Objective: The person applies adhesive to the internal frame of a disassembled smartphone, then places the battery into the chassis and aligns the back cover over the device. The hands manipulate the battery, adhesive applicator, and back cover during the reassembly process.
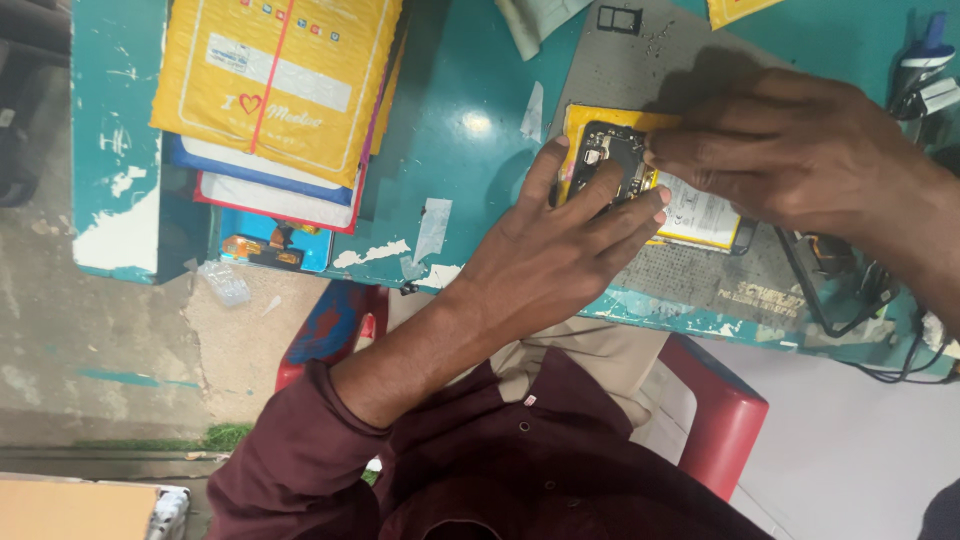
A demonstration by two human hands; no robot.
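Head view of a chipped teal table (455,120) bearing a grey perforated mat (690,265), where the left hand (545,255) lays flat, spread fingers over an opened phone (640,180) with yellow edging, the right hand's (790,150) pinched fingertips touching its exposed dark circuitry.

We record a glossy teal table (455,110) with paint chipped rough at the edges, a matt grey work mat (620,75), a smooth yellow paper mailer (275,75), a glossy red plastic chair (725,415), and maroon cloth shirt (520,460).
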